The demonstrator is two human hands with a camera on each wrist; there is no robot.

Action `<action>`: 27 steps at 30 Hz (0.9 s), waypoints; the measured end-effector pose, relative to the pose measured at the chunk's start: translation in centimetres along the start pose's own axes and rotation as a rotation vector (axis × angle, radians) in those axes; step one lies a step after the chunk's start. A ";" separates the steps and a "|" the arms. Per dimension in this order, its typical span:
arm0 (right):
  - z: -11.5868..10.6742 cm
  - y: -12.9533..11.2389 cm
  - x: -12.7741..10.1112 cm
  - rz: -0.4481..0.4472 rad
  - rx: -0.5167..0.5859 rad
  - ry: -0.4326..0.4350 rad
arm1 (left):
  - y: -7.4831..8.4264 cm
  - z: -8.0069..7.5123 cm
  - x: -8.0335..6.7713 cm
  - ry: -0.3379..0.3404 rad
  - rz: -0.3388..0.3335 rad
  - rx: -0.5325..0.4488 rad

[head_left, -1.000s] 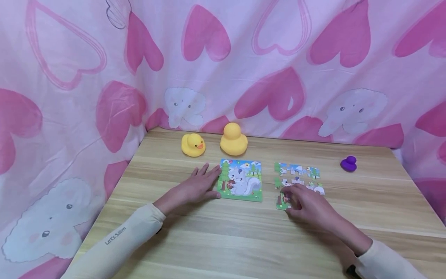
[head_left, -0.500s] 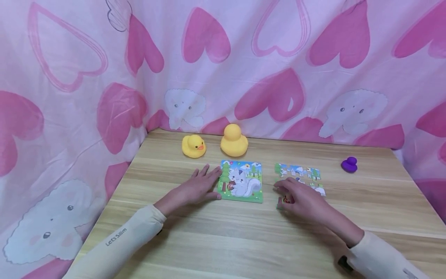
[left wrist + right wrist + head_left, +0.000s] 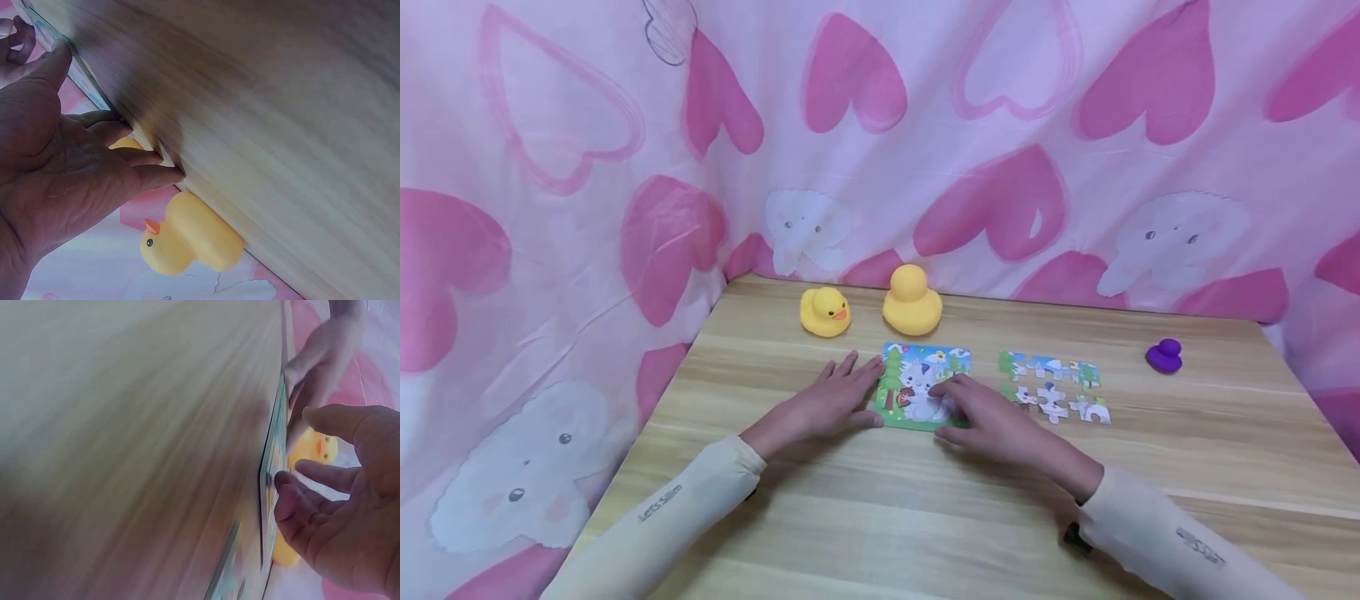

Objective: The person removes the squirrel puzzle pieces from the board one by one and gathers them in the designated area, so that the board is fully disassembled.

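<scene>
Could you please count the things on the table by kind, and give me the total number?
Yellow rubber ducks: 2, the small one and the bigger one.
Purple duck: 1.
Puzzle board with the squirrel picture: 1, touched by the left hand and the right hand.
Group of loose puzzle pieces: 1; single pieces are too small to count.
Total: 5.

A square puzzle board (image 3: 925,387) lies flat on the table, printed with a white squirrel among green trees under a blue sky. Its near right part is covered. At its three o'clock, close by but apart, loose puzzle pieces (image 3: 1051,387) lie flat in two rough rows, picture side up.
</scene>
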State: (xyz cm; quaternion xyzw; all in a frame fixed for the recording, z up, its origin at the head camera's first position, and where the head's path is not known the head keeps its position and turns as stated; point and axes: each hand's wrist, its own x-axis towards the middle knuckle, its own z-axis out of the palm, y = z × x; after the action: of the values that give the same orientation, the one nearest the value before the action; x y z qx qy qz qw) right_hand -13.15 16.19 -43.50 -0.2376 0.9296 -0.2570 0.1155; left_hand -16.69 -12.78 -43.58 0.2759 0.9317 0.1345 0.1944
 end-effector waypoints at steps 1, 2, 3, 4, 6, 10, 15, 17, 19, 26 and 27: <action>0.1 -0.2 0.2 -0.002 -0.012 -0.003 | 0.1 -0.1 0.0 0.002 0.007 -0.001; 0.2 -0.4 0.3 -0.005 -0.021 -0.005 | 0.2 -0.2 0.1 0.003 0.013 0.001; 0.3 -0.6 0.4 -0.005 -0.026 -0.007 | 0.3 -0.2 0.0 0.004 0.018 0.003; 0.4 -0.7 0.5 -0.006 -0.034 -0.004 | 0.3 -0.3 0.0 0.005 0.021 0.004; 0.6 -0.9 0.7 -0.005 -0.046 0.005 | 0.4 -0.3 0.0 0.007 0.028 0.004; 1.0 -1.0 1.1 0.005 -0.035 0.035 | 0.3 -0.3 -0.2 0.013 0.031 -0.002; 1.0 -0.7 1.6 0.026 0.012 0.038 | 0.2 -0.1 -0.1 0.012 0.022 -0.006; 1.0 -0.6 1.7 0.029 0.034 0.028 | 0.2 -0.1 -0.1 0.009 0.019 -0.005; 0.9 -0.5 1.9 0.030 0.050 0.018 | 0.2 -0.1 -0.1 0.008 0.019 -0.003; 0.4 -0.2 3.0 0.036 0.090 -0.055 | 0.3 -0.3 -0.1 0.005 0.021 -0.008; 0.2 -0.1 3.2 0.036 0.097 -0.069 | 0.3 -0.3 0.0 0.003 0.019 -0.007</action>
State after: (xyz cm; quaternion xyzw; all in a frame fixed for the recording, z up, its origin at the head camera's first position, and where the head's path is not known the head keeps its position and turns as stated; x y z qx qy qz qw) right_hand -15.74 14.40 -43.92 -0.2238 0.9156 -0.2914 0.1635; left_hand -16.65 -12.60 -43.21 0.2839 0.9288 0.1398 0.1927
